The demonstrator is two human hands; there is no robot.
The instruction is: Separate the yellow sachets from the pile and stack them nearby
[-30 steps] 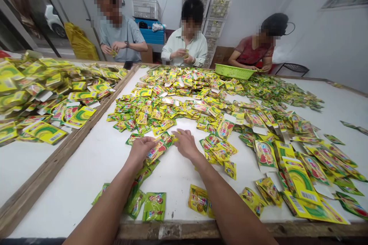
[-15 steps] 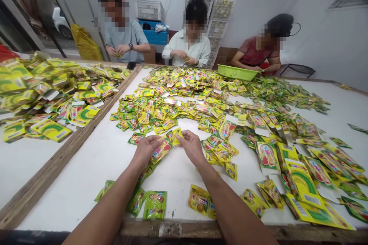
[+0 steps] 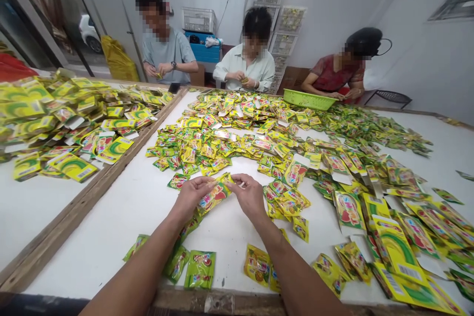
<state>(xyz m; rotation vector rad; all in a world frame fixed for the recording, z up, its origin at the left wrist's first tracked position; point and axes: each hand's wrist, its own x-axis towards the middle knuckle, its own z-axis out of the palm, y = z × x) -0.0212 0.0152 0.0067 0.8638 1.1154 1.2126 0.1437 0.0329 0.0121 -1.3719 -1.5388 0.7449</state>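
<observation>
My left hand (image 3: 193,194) pinches the left side of a yellow-green candy box (image 3: 214,197) with a watermelon print. My right hand (image 3: 247,195) has its fingers closed at the box's upper right end, where a yellow edge shows between the two hands; whether a packet is there too is unclear. The box hangs tilted just above the white table (image 3: 225,237). Nearer the table's front edge lie a green packet (image 3: 200,269) and a yellow packet (image 3: 256,264), partly beside my right forearm. Small yellow packets (image 3: 291,203) lie right of my right hand.
Packets and boxes (image 3: 237,113) heap across the middle. More boxes (image 3: 398,249) lie at the right, and a box pile (image 3: 74,108) lies beyond a wooden strip (image 3: 111,173). A green basket (image 3: 311,101) stands at the back, where three people sit.
The yellow piece at my right fingers, which stuck out of the box's end, now shows less, and my hands are closer together. The whole view has shifted slightly.
</observation>
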